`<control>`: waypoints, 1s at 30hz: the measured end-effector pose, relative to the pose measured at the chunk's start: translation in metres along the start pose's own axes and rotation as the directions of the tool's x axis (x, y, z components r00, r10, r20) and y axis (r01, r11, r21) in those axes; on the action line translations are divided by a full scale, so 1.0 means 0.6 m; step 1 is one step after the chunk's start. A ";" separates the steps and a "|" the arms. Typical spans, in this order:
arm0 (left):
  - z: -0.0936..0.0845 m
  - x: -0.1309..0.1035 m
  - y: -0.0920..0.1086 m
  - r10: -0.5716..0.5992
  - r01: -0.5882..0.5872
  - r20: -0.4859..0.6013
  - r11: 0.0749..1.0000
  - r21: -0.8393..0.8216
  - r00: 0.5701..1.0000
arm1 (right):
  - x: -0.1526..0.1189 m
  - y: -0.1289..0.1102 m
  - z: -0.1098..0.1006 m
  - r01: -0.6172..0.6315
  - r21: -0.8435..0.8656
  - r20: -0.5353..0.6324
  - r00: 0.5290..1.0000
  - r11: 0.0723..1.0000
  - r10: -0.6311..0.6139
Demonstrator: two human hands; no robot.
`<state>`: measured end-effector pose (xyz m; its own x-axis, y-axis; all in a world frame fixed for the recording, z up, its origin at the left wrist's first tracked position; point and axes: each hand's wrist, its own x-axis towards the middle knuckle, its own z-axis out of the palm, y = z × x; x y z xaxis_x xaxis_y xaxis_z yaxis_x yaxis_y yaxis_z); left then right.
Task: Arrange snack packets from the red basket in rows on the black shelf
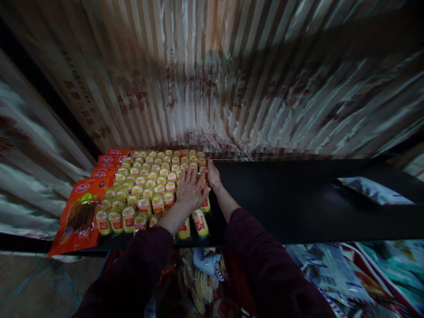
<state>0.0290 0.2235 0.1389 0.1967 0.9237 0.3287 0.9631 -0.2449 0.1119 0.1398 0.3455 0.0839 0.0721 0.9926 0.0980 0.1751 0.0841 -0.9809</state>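
Note:
Rows of small yellow wrapped snack cakes (158, 204) with red and white labels stand packed together on a black shelf (265, 198). Across the top of the right-hand rows lies my left hand (191, 190), palm down with its fingers stretched out. My right hand (213, 176) is held on edge along the right side of the block, fingers straight and touching or very near the end cakes. Two cakes at the front, one of them a tilted cake (200, 222), lie close to the shelf's front edge below my left hand. Neither hand is wrapped around a cake.
Orange snack packets (81, 212) overlap along the left end of the shelf. A white and blue packet (376, 191) lies on the right part. Printed, pleated sheeting (205, 88) hangs behind. Below the shelf are containers with bagged goods (338, 269).

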 end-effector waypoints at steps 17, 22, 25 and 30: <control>-0.026 -0.068 0.007 -0.007 0.008 -0.086 1.000 0.009 0.996 | -0.137 -0.014 -0.054 0.193 -0.192 0.068 0.981 0.962 -0.183; -0.035 -0.120 -0.001 -0.054 0.056 -0.082 0.998 0.033 0.995 | -0.205 -0.017 -0.060 0.351 -0.408 0.189 0.936 0.843 -0.299; -0.042 -0.151 -0.004 -0.088 0.092 -0.088 0.995 0.041 0.992 | -0.233 -0.024 -0.057 0.463 -0.508 0.294 0.886 0.726 -0.359; -0.048 -0.204 -0.007 -0.149 0.154 -0.122 0.988 0.032 0.981 | -0.264 -0.038 -0.051 0.542 -0.588 0.355 0.840 0.600 -0.411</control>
<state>-0.0044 0.1027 0.1251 0.0275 0.9071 0.4201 0.9872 -0.0906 0.1309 0.1542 0.1837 0.0960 -0.3603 0.8300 0.4258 0.7215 0.5373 -0.4367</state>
